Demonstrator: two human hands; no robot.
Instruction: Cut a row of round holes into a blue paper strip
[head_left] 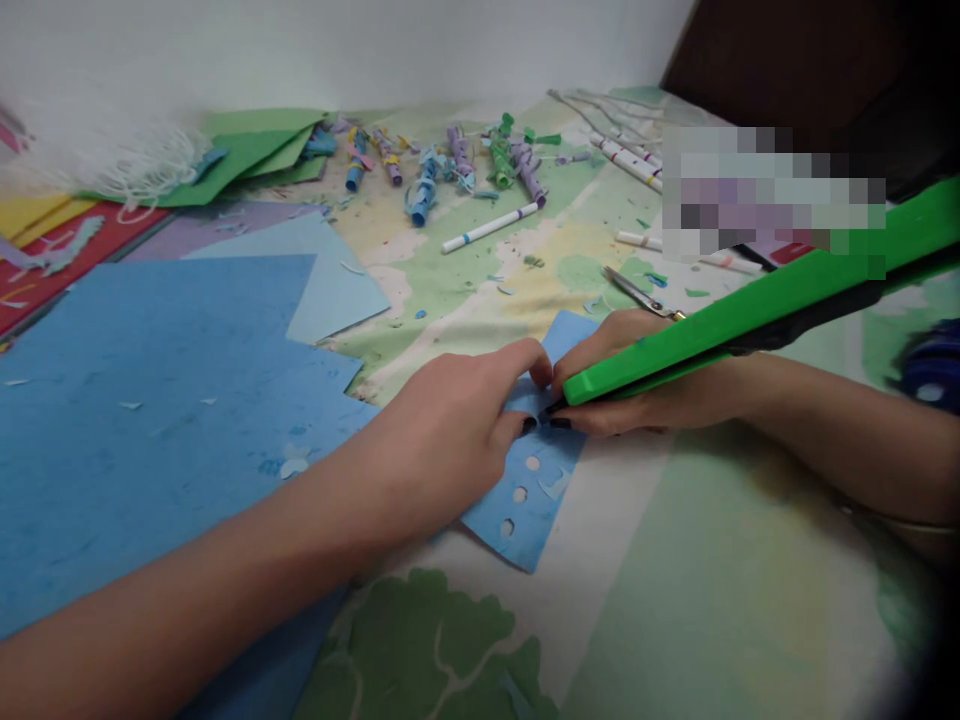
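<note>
A light blue paper strip (525,520) with a few round holes near its front end lies on the patterned tablecloth. My left hand (457,420) is closed on its left edge, thumb and finger pinching the paper. Opposite it, my right hand (622,405) pinches the same strip, its fingers nearly meeting the left ones. A long green tool with a dark underside (750,315) slants in from the right edge across my right hand; its tip is over the strip. What holds its far end is out of view, and its kind is unclear. Scissors (637,292) lie just behind my right hand.
Large blue sheets (187,400) spread under my left forearm. Behind are green sheets (247,150), white string (142,160) and several curled paper rolls (424,190). Marker pens (491,228) and paper scraps lie across the tablecloth (637,600). A pixelated patch hides part of the back right.
</note>
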